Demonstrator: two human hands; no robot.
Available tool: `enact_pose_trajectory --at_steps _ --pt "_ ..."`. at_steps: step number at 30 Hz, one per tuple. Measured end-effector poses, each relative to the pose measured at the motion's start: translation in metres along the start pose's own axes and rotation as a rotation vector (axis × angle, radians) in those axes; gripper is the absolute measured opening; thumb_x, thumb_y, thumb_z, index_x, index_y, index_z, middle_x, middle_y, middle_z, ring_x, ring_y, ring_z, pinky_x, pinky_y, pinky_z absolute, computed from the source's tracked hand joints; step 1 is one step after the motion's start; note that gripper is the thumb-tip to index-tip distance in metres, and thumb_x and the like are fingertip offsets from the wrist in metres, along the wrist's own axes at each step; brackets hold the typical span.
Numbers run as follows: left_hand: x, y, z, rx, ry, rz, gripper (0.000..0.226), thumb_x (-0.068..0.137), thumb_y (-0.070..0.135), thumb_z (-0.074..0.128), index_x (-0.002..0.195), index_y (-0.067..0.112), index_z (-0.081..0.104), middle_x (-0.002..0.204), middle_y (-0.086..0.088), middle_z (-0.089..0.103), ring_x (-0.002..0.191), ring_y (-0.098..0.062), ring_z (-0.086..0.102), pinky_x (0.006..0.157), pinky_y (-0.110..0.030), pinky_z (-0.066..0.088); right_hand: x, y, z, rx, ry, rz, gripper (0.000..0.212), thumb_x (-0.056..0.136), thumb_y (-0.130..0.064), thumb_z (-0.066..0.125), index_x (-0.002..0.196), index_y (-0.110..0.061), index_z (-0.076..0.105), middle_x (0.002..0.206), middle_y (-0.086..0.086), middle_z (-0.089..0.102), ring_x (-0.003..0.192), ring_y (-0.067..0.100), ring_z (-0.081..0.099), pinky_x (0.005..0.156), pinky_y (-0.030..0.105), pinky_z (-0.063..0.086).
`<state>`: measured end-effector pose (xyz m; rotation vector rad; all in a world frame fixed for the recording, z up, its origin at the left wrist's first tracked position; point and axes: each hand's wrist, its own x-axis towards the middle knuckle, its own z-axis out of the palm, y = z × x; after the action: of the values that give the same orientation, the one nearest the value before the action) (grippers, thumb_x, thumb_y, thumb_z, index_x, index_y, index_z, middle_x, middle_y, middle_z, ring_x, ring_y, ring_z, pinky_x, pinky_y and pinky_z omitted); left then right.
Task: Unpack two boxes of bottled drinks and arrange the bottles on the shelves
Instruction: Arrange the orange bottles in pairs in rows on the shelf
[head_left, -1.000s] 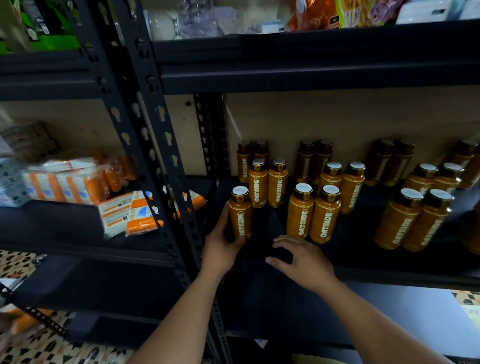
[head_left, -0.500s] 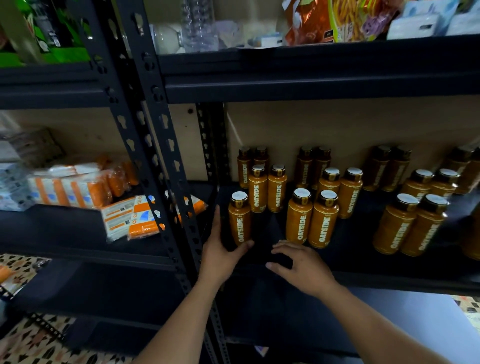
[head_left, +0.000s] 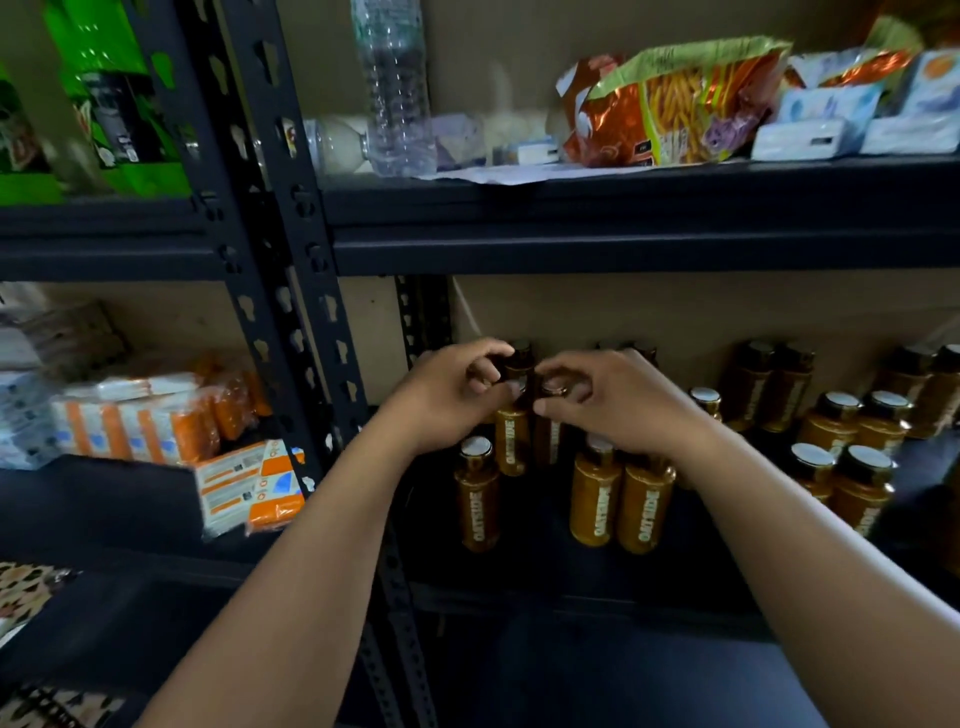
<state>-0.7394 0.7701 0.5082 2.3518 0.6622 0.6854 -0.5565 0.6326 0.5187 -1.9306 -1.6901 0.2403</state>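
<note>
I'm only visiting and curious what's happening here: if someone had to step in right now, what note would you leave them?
Left hand: pinches the cap of the left second-row Oatside bottle.
Right hand: pinches the cap of the neighbouring bottle.
Both bottles stand on the middle shelf, behind a lone front bottle and a front pair.
Done: many bottles stand in pairs across this shelf.
Left: the boxes are out of view, so I cannot tell how many remain.

Bare forearms (head_left: 322, 545); bare hands (head_left: 447, 397)
</note>
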Motion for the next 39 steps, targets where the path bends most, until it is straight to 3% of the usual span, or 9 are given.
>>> enact_pose_trajectory --at_steps 4,6,10,15,21,28,30,34,39 --pt "0.035 -0.003 -0.001 0.043 -0.136 -0.017 0.05 0.092 0.036 0.072 0.139 0.035 0.055 0.11 0.008 0.068 0.097 -0.009 0.066 0.087 -0.028 0.055 0.038 0.023 -0.011 -0.094 -0.087 0.095 0.018 0.095 -0.05 0.065 0.106 -0.036 0.066 0.101 -0.013 0.07 0.097 0.008 0.066 0.087 0.028 0.051" --pt "0.05 -0.011 0.008 0.064 -0.16 -0.081 0.054 0.091 0.035 0.074 0.14 0.035 0.053 0.116 0.005 0.069 0.099 -0.009 0.066 0.082 -0.025 0.054 0.056 0.04 -0.007 -0.125 -0.177 0.22 0.028 0.096 -0.056 0.06 0.101 -0.029 0.067 0.1 -0.005 0.07 0.096 0.013 0.064 0.088 0.032 0.048" --pt "0.07 -0.028 0.027 0.114 -0.196 -0.187 0.071 0.088 0.027 0.078 0.151 0.032 0.044 0.141 0.003 0.057 0.111 -0.011 0.059 0.078 -0.016 0.047 0.075 0.065 0.005 -0.113 -0.322 0.368 0.052 0.098 -0.06 0.055 0.126 -0.016 0.063 0.116 0.001 0.065 0.104 0.016 0.057 0.09 0.033 0.041" --pt "0.086 -0.052 0.043 0.103 -0.217 -0.356 0.052 0.089 0.028 0.078 0.136 0.018 0.06 0.129 0.0 0.063 0.102 -0.012 0.053 0.082 -0.021 0.04 0.095 0.086 0.015 -0.011 -0.41 0.459 0.066 0.099 -0.058 0.055 0.15 -0.017 0.048 0.154 0.009 0.048 0.139 0.028 0.045 0.11 0.04 0.034" --pt "0.098 -0.071 0.059 0.144 -0.214 -0.391 0.053 0.092 0.034 0.073 0.14 0.021 0.056 0.136 -0.005 0.06 0.12 -0.023 0.058 0.101 -0.034 0.048 0.109 0.105 0.033 0.049 -0.278 0.299 0.053 0.092 -0.043 0.072 0.14 -0.028 0.056 0.137 -0.004 0.059 0.124 0.02 0.054 0.105 0.037 0.044" --pt "0.093 -0.084 0.054 0.137 -0.163 -0.357 0.06 0.09 0.028 0.075 0.145 0.024 0.052 0.141 -0.004 0.058 0.121 -0.024 0.058 0.102 -0.038 0.05 0.112 0.099 0.037 0.065 -0.201 0.162 0.042 0.09 -0.032 0.077 0.13 -0.033 0.064 0.135 -0.004 0.064 0.125 0.019 0.056 0.103 0.036 0.045" --pt "0.088 -0.087 0.051 0.097 -0.119 -0.335 0.06 0.086 0.025 0.08 0.142 0.027 0.057 0.14 0.0 0.061 0.119 -0.018 0.059 0.098 -0.03 0.051 0.116 0.097 0.042 0.049 -0.205 0.146 0.047 0.089 -0.033 0.078 0.133 -0.033 0.063 0.135 -0.005 0.064 0.125 0.019 0.057 0.107 0.039 0.045" --pt "0.075 -0.091 0.048 -0.011 -0.002 -0.257 0.045 0.083 0.016 0.083 0.127 0.02 0.071 0.123 0.002 0.07 0.108 -0.008 0.061 0.089 -0.02 0.048 0.124 0.091 0.051 0.03 -0.208 0.117 0.056 0.086 -0.038 0.08 0.138 -0.038 0.061 0.137 -0.005 0.063 0.125 0.02 0.057 0.105 0.04 0.049" --pt "0.069 -0.096 0.045 -0.091 0.014 -0.274 0.019 0.08 0.019 0.084 0.098 0.026 0.08 0.092 0.011 0.077 0.088 -0.006 0.071 0.083 -0.037 0.057 0.126 0.089 0.056 0.058 -0.213 0.115 0.056 0.085 -0.038 0.081 0.137 -0.035 0.06 0.137 -0.007 0.058 0.123 0.018 0.055 0.099 0.034 0.046"
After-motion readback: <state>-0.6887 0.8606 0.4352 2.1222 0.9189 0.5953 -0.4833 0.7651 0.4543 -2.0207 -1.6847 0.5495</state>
